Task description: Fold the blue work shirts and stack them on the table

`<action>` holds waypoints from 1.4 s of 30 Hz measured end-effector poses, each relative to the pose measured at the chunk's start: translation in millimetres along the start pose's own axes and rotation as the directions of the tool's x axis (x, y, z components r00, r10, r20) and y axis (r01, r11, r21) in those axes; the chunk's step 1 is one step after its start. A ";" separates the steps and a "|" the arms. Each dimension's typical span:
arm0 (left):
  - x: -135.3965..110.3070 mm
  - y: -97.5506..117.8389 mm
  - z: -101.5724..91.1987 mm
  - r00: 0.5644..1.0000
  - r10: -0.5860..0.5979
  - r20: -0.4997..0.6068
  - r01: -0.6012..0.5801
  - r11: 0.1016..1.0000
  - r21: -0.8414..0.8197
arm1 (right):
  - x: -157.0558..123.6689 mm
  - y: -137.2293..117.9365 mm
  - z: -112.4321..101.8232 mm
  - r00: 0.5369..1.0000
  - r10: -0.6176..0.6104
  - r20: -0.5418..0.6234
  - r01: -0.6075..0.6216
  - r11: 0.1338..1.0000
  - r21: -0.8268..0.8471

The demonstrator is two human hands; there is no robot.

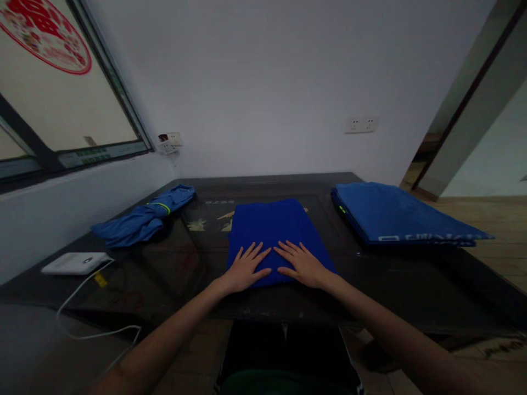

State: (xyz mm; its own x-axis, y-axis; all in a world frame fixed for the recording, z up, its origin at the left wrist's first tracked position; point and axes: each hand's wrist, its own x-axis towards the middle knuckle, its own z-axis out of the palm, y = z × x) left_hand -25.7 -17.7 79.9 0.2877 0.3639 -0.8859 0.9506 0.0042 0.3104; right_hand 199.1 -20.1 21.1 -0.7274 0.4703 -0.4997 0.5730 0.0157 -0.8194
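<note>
1. Left hand (pixel 247 269): palm down, fingers spread, flat on the near edge of the folded rectangular royal-blue cloth (pixel 274 225). It grips nothing.
2. Right hand (pixel 302 264): the same, splayed flat just beside the left, with the fingertips nearly meeting. It grips nothing.
3. The cloth lies mid-table, and its near edge sits close to the near edge of the dark glossy glass-topped table (pixel 411 285).
4. Risk: the top looks slick. A push along the surface would likely slide the whole fold instead of flattening it, skewing the layers.
5. Risk: uneven pressure between the two palms could crease or bunch the top layer.
6. Risk: a pull towards the body could take the cloth off the near edge.
7. Low light and a blue-on-black scene make misaligned edges hard to spot.
8. Far-left corner: a crumpled blue garment with a neon-yellow stripe (pixel 144 219).
9. Right edge: a flat stack of folded blue fabric with white print (pixel 395 214), overhanging slightly. A knock could tip it off.
10. Left edge: a flat white box-shaped device (pixel 74 263). Its white cable (pixel 82 307) loops off the table, so it's a snag hazard.
11. Room: plain white wall with white wall sockets (pixel 361 125), a dark-framed window (pixel 61 109) on the left bearing a round red sticker (pixel 45 33), and a wooden floor (pixel 494 219) on the right.
</note>
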 end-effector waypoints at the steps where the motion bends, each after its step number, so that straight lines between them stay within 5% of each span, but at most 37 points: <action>1: -1.3 -6.5 -2.1 1.000 0.009 0.006 -0.009 0.999 -0.039 | -1.9 6.2 1.0 1.000 0.004 -0.001 -0.004 1.000 0.004; 4: 5.2 -35.5 -19.6 0.999 0.016 -0.032 -0.022 0.979 -0.202 | -4.6 32.7 -1.4 1.000 0.020 -0.014 -0.020 0.999 0.043; 6: 20.3 -59.6 -37.5 0.982 -0.110 -0.155 0.052 0.940 -0.338 | 0.5 51.9 -9.8 0.997 0.043 -0.067 -0.037 0.996 0.083; 8: 41.7 -84.0 -54.4 0.895 -0.369 -0.250 0.199 0.832 -0.517 | 13.0 69.6 -23.2 0.979 0.109 -0.172 -0.090 0.989 0.117; 11: 76.0 -115.3 -69.1 0.779 -0.606 -0.160 0.342 0.625 -0.702 | 41.2 92.1 -45.1 0.906 0.300 -0.297 -0.269 0.953 0.143; 15: 111.2 -138.6 -71.7 0.770 -0.638 -0.017 0.393 0.495 -0.775 | 78.9 114.7 -59.9 0.776 0.585 -0.237 -0.562 0.811 0.163; 21: 143.9 -153.0 -71.9 0.783 -0.622 0.023 0.341 0.398 -0.851 | 116.2 129.8 -53.5 0.642 0.738 -0.210 -0.712 0.675 0.194; 26: 154.7 -164.1 -65.3 0.746 -0.665 -0.040 0.322 0.412 -0.852 | 132.7 123.0 -43.6 0.592 0.770 -0.239 -0.757 0.633 0.161; 34: 151.8 -172.7 -61.6 0.647 -0.692 -0.319 0.264 0.596 -0.758 | 129.0 111.2 -25.5 0.683 0.626 -0.377 -0.698 0.711 -0.086; 38: 150.4 -177.9 -61.4 0.597 -0.681 -0.424 0.307 0.682 -0.664 | 128.5 111.4 -23.9 0.686 0.616 -0.386 -0.698 0.707 -0.112; 42: 148.6 -179.1 -59.4 0.606 -0.667 -0.433 0.427 0.732 -0.531 | 128.2 112.2 -23.1 0.687 0.623 -0.373 -0.697 0.711 -0.097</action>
State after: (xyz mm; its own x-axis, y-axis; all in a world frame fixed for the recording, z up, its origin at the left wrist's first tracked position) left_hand -160.2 90.9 -86.8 -0.5108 0.6212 -0.5943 0.7566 0.6530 0.0323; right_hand 178.8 62.3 -128.4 -0.0022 0.6619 -0.7496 0.9507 -0.2311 -0.2068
